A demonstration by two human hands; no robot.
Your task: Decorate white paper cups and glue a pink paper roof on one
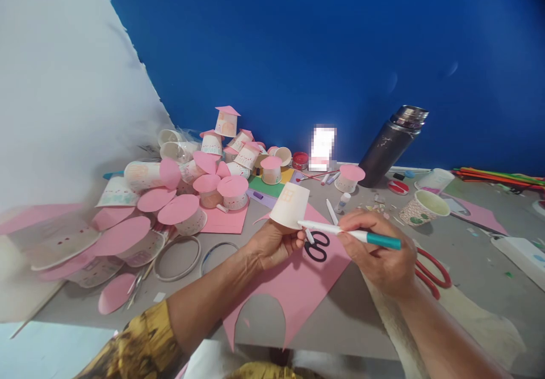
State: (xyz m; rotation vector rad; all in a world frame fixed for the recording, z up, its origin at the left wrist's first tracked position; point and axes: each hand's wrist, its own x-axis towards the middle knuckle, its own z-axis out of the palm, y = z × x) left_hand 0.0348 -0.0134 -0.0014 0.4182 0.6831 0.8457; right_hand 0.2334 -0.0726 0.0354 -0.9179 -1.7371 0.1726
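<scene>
My left hand [268, 247] is closed on an upside-down white paper cup [293, 205] with an orange window drawn on its side. A small white piece [309, 236], like a marker cap, sticks out by the left fingertips. In my right hand [378, 262] is a white marker [319, 227] with a teal end, its tip at the cup's lower rim; whether it touches I cannot tell. Under the hands lie black-handled scissors [317, 246] and a pink paper sheet [293, 294] with a round cut-out.
Many cups with pink paper tops [181, 214] are heaped at left. Two rings [177, 258] lie before them. A dark flask [389, 149], a patterned cup [423, 208], red-handled scissors [434, 271] and a white cloth [477, 316] are at right. A glowing, blurred-out screen [322, 147] stands at the back.
</scene>
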